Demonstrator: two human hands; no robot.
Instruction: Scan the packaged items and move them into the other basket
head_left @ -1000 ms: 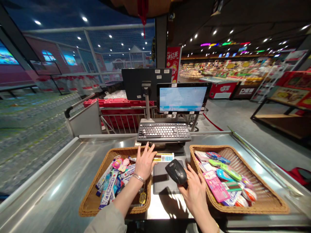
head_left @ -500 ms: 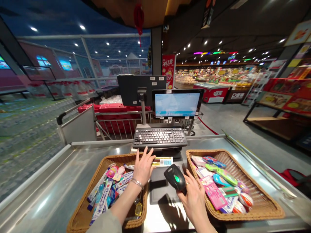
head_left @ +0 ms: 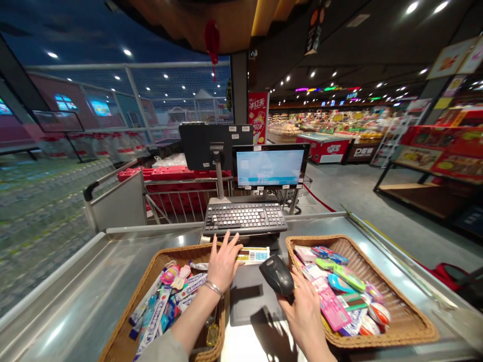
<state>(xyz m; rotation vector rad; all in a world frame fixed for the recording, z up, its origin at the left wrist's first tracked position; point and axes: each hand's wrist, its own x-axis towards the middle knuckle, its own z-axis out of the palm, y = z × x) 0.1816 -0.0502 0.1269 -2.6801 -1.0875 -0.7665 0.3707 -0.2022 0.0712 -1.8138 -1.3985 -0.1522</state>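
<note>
Fingers [head_left: 231, 242] of the person's left hand [head_left: 223, 265] are spread wide open and grip nothing, while the right hand [head_left: 304, 317] curls closed around a black handheld barcode scanner [head_left: 277, 275], holding it up above the table. A long stainless steel table [head_left: 75, 281] runs beneath both arms. Behind it, red plastic crates [head_left: 169, 173] sit beyond a metal rail. Two shallow woven wicker baskets stand on the table, one on each side of a dark flat scanning plate [head_left: 249, 296]. The left wicker basket [head_left: 145, 286] lies under the left wrist, and the right wicker basket [head_left: 400, 296] lies just beside the right hand. A bright point-of-sale monitor [head_left: 268, 168] rises behind a black keyboard [head_left: 244, 218]. The left basket holds long blue-and-white candy sticks [head_left: 153, 314]. The right holds a pink flat packet [head_left: 331, 310] and round capsule eggs [head_left: 379, 312]. A small barcoded white card [head_left: 252, 255] lies just beside the left thumb [head_left: 236, 250].
</note>
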